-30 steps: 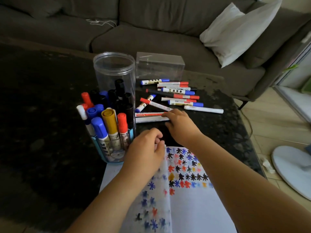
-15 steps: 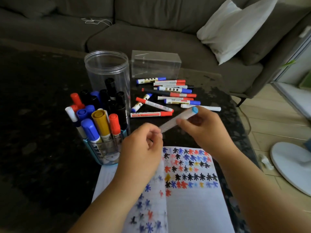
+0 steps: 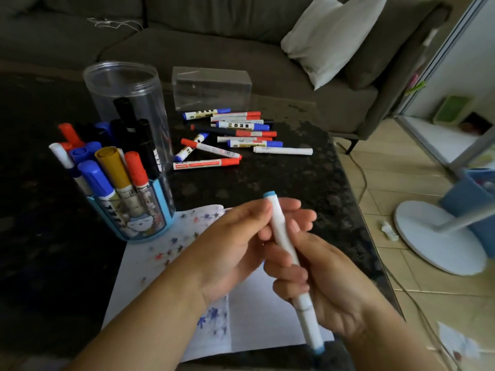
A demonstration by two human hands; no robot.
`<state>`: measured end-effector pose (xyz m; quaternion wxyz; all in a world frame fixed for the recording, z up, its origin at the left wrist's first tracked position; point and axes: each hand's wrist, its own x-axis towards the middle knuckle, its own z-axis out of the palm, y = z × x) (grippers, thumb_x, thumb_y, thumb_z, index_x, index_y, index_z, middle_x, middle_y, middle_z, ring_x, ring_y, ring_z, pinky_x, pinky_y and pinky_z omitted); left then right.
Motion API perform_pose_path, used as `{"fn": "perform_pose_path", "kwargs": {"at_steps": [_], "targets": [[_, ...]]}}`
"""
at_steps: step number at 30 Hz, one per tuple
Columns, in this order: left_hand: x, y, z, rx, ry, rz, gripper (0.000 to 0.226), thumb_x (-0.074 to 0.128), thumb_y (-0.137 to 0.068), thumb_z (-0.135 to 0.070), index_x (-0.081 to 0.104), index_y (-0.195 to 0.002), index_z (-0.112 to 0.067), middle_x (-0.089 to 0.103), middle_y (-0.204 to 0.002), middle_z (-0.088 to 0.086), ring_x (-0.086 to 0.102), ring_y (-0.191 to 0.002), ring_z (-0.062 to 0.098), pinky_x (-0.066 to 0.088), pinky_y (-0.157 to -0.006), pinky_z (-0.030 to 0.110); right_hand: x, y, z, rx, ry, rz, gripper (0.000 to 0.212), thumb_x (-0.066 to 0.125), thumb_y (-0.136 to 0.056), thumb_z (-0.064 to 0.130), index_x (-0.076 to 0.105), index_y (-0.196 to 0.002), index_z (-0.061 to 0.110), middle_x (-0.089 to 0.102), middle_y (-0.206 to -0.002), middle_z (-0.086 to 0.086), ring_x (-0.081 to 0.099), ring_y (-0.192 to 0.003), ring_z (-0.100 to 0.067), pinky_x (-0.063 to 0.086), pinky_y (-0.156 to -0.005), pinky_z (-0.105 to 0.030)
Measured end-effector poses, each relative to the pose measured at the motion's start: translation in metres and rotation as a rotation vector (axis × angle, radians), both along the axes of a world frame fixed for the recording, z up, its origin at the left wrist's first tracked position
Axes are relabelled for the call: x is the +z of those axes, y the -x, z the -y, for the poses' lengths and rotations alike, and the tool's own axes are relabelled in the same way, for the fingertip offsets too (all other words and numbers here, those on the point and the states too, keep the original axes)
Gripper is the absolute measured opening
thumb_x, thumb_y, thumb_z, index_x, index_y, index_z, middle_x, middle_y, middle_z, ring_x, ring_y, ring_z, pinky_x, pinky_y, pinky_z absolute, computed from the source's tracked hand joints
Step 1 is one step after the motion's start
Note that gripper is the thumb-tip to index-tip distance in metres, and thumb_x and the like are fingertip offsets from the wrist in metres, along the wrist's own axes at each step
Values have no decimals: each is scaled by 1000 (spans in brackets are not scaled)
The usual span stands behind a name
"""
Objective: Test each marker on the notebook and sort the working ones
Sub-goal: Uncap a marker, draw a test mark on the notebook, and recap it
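Both hands are up over the open notebook [image 3: 257, 314], sharing one long white marker [image 3: 288, 253] with pale blue ends. The right hand [image 3: 326, 282] has its fingers curled round the middle of the barrel, and the lower blue end sticks out below that fist, toward the near edge of the page. The left hand [image 3: 235, 250] pinches the upper part, thumb and fingertips closing on it just under the top blue end. The marker stands tilted, nearly upright, clear of the paper. Past the fingertips, on the dark table [image 3: 281, 188], a loose heap of red and blue markers [image 3: 230, 137] lies flat, well apart from the hands. Off to the left of the left hand's knuckles stands a blue pen holder [image 3: 134, 215] packed with capped markers, its base touching the notebook's corner, and behind it a tall clear jar [image 3: 128, 103] with black markers inside.
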<state>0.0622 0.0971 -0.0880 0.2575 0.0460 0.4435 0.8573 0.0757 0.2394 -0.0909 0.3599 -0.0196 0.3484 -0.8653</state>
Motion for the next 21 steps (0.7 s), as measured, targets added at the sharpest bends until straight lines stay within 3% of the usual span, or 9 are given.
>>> {"fn": "perform_pose_path", "kwargs": {"at_steps": [2,4,7,9,11,14,17,19,21], "targets": [[-1,3,-4,43,-57,17,26,46,-83,-27,60,-91,-6,72,-95,12,69,-93,17,57,-75,29,-3,3,1,7,22,-14,34,42,-96,30,66,-93,6,48,-62,2,38,-47,-2,35,-41,-11],[-1,6,-9,127,-22,17,23,49,-79,-27,58,-83,-7,73,-89,12,70,-85,15,58,-68,28,-1,6,4,-75,-151,-86,34,43,-96,32,63,-89,5,44,-58,3,31,-45,-1,27,-39,-11],[-5,12,-15,225,52,36,24,50,-76,-28,61,-82,-8,74,-89,10,70,-71,13,55,-58,22,-1,9,7,-189,-542,-279,35,42,-90,36,59,-83,7,44,-55,4,30,-45,-4,26,-41,-17],[-11,15,-19,296,128,46,22,52,-77,-28,63,-82,-9,74,-89,7,71,-78,14,55,-62,20,-8,11,5,-244,-960,-562,35,44,-93,38,58,-74,12,47,-53,6,38,-46,-6,35,-44,-23],[-17,15,-24,355,198,63,19,53,-84,-25,66,-82,-12,75,-89,3,71,-85,13,54,-68,20,-16,11,5,-306,-1226,-761,34,42,-94,40,55,-70,21,53,-55,8,46,-48,-5,43,-49,-27],[-24,14,-31,456,276,86,23,53,-90,-24,71,-77,-17,75,-86,0,70,-86,10,49,-76,21,-26,11,8,-421,-1323,-926,29,37,-94,44,52,-74,30,50,-53,12,49,-49,-5,38,-45,-16],[-28,12,-32,563,289,143,24,59,-87,-24,74,-69,-18,73,-78,1,68,-79,10,46,-77,23,-34,12,12,-478,-1516,-1135,32,41,-96,38,65,-97,17,52,-64,17,48,-49,-5,40,-46,-19],[-27,10,-31,560,290,137,22,61,-84,-25,75,-69,-18,74,-79,1,69,-78,9,47,-75,21,-33,10,11,-440,-1484,-1100,25,47,-96,35,65,-98,17,50,-60,19,50,-51,-5,41,-48,-17],[-26,9,-26,490,247,97,18,61,-79,-28,75,-76,-17,75,-87,1,70,-85,10,53,-80,23,-26,10,7,-381,-1357,-998,16,51,-95,31,58,-81,27,51,-53,17,49,-49,-2,38,-48,-14]]}}
